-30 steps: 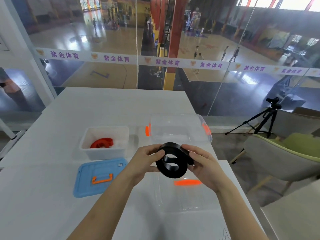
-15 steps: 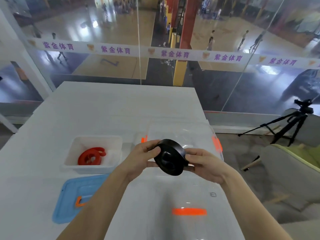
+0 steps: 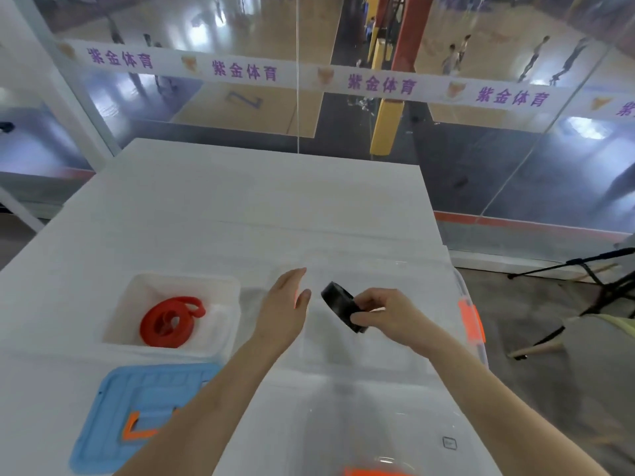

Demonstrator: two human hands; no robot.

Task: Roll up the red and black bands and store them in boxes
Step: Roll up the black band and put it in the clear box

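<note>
Black band (image 3: 340, 310) pinched tight in my right hand (image 3: 385, 317) so the roll won't spring loose over the clear box (image 3: 458, 280), left hand (image 3: 285, 310) flat and empty beside it.

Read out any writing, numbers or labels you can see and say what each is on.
"紫金体育": purple characters, repeated along the white banner on the glass wall.
Blue mark on the court floor: possibly a numeral, not clearly readable.
Small square label on the clear lid: too small to read.
</note>
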